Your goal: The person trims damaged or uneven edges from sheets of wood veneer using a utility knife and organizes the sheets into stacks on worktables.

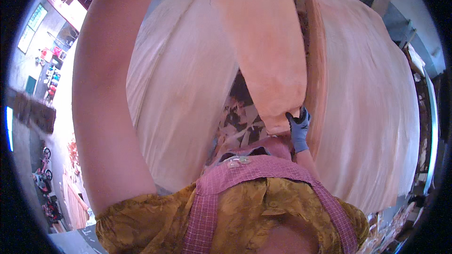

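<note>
My right hand [300,129], in a grey-blue glove with dark fingertips, pinches the near corner of a long, pale orange wood veneer sheet [270,56]. This sheet runs away from my waist to the top edge, partly over the whitish veneer sheets [181,94] on the left. On the right, beside my gloved hand, lies a thick stack of veneer [367,108] with its layered edge facing the held sheet. My bare left arm [106,89] reaches up along the left side. Its hand is beyond the picture's upper edge.
Torn veneer scraps [240,122] litter the floor between the two piles. Parked bicycles or motorbikes [47,178] stand far left, near more veneer pieces [75,193]. A brown post-like object [35,113] juts in at the left. More scraps [386,226] lie at the lower right.
</note>
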Tool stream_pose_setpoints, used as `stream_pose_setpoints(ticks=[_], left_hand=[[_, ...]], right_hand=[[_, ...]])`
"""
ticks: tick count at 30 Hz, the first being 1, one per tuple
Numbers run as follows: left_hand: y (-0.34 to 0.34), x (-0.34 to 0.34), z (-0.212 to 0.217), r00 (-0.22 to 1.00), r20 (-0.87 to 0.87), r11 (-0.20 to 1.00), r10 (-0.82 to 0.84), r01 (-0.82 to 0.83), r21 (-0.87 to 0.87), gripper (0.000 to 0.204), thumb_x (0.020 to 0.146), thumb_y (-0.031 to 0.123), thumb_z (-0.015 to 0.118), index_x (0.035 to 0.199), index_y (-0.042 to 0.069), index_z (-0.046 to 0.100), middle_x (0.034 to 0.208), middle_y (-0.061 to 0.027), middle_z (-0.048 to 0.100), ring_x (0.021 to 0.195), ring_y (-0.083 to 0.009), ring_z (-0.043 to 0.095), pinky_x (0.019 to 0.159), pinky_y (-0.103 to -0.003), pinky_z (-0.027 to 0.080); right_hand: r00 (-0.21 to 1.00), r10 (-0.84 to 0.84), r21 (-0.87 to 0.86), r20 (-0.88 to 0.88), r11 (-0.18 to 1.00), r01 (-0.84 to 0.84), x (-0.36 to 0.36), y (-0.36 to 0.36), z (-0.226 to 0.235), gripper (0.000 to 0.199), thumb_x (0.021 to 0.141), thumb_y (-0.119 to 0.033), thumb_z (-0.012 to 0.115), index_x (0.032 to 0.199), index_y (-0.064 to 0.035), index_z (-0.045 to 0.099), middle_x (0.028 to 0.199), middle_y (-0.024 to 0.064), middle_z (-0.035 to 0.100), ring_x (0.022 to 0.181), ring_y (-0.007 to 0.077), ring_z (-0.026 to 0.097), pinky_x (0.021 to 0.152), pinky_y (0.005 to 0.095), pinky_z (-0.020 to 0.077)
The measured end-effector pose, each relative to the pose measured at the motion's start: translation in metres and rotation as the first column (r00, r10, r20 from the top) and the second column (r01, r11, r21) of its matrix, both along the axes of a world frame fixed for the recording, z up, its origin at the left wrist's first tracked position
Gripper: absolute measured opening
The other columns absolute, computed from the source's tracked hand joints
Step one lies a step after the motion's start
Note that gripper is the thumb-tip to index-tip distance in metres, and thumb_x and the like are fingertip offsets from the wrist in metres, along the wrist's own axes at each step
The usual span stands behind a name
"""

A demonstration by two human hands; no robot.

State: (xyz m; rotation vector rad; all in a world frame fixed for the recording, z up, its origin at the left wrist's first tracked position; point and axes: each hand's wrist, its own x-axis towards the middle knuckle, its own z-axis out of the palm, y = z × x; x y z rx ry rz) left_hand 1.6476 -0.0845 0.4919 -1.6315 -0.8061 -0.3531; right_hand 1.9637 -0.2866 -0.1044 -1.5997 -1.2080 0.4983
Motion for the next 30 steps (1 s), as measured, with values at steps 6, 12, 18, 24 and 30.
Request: stream_pose_setpoints(ticks=[6,12,18,24,30], left_hand=[[0.129,0.007,-0.006,0.993,-0.016,0.993,0.117,-0.118,-0.011,0.015,0.081,0.009,0.052,0.077,0.009,0.067,0.084,-0.0127,0.067,0.089,-0.0304,0.064,0.1,-0.054,0.036],[0.253,-0.017,-0.008,0.88,-0.09,0.863,0.466,-0.474,-0.177,0.016,0.08,0.007,0.053,0.08,0.01,0.068,0.085,-0.0126,0.067,0.09,-0.0291,0.065,0.099,-0.053,0.037],[0.317,-0.065,0.006,0.757,-0.058,0.718,0.651,-0.639,-0.275,0.014,0.078,0.009,0.056,0.076,0.01,0.07,0.078,-0.0114,0.069,0.08,-0.0296,0.067,0.082,-0.049,0.043],[0.364,-0.207,-0.063,0.457,0.037,0.41,0.889,-0.756,-0.511,0.016,0.08,0.025,0.06,0.08,0.013,0.07,0.08,-0.0116,0.069,0.082,-0.0302,0.067,0.09,-0.05,0.043],[0.392,-0.276,-0.22,0.247,0.209,0.258,0.946,-0.186,-0.948,0.015,0.078,0.025,0.064,0.081,0.01,0.067,0.085,-0.0079,0.066,0.082,-0.0248,0.062,0.071,-0.041,0.047]], right_hand=[[0.854,0.43,-0.159,0.293,0.903,-0.4,0.102,0.159,0.032,0.068,0.07,-0.017,0.083,0.128,-0.0034,0.051,0.12,0.0113,0.057,0.101,0.022,0.058,0.087,0.03,0.0491],[0.438,0.64,0.071,-0.632,0.61,-0.789,0.075,0.344,0.165,0.073,0.074,0.002,0.069,0.141,-0.0056,0.041,0.129,0.0053,0.056,0.097,0.0152,0.059,0.083,0.0281,0.0503],[0.466,0.817,-0.083,-0.339,0.467,-0.88,-0.035,0.484,0.106,0.043,0.08,-0.002,0.069,0.122,-0.0027,0.058,0.107,0.0036,0.065,0.085,0.0127,0.061,0.077,0.0268,0.0512],[0.55,0.783,-0.272,-0.291,0.484,-0.832,-0.045,0.689,0.147,0.013,0.087,-0.002,0.061,0.1,-0.0018,0.063,0.086,0.0019,0.064,0.072,0.0108,0.058,0.062,0.0281,0.0515],[0.456,0.695,-0.079,0.555,0.59,-0.803,-0.03,0.938,0.197,0.021,0.089,-0.009,0.058,0.108,-0.0012,0.058,0.09,0.0113,0.065,0.078,0.021,0.062,0.071,0.0366,0.0517]])
